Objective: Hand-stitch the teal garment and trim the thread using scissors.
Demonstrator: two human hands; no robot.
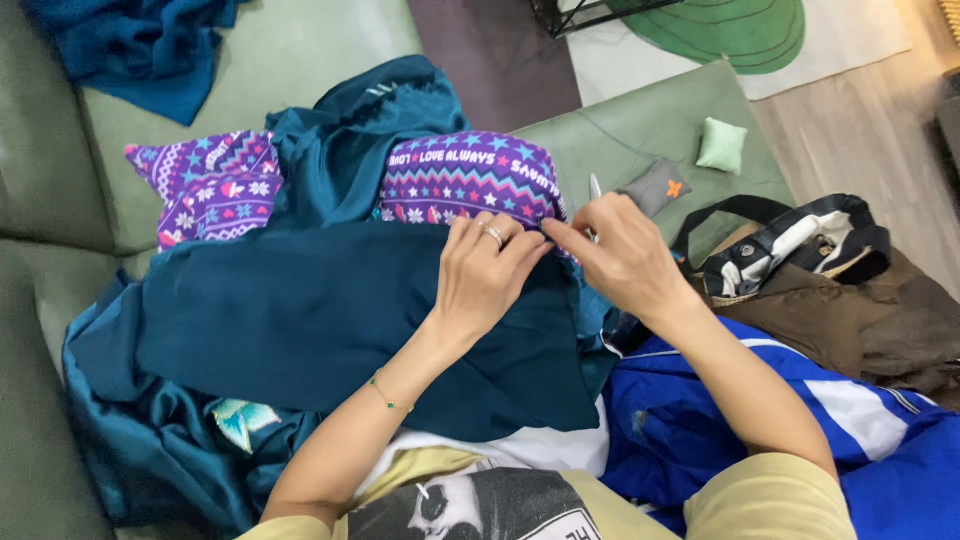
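A wide sage-green leather sofa (300, 50) carries everything here. Spread across it and the person's lap lies a large sheet of dark teal woven cloth (330, 320), with shinier teal lining bunched under its left edge. Behind it sits a purple knitted cushion patterned with stars and hearts (465, 180); a second piece of the same purple pattern (210, 185) lies to the left. A bright blue jacket with white stripes (800, 420) lies to the right, beside a dark tote bag (790, 250).

The left hand (485, 275) lies curled on the teal cloth's upper edge, fingers pressed together, pinning the fabric near the cushion. The right hand (625, 260) meets it there, its thumb and forefinger pinching at the same edge; a thin silvery tool (595, 190), perhaps a needle or scissor tip, shows just above it, though I cannot tell which.

Judging by this, the work goes best with the edge kept taut between both grips and the pinch close to the left fingertips.
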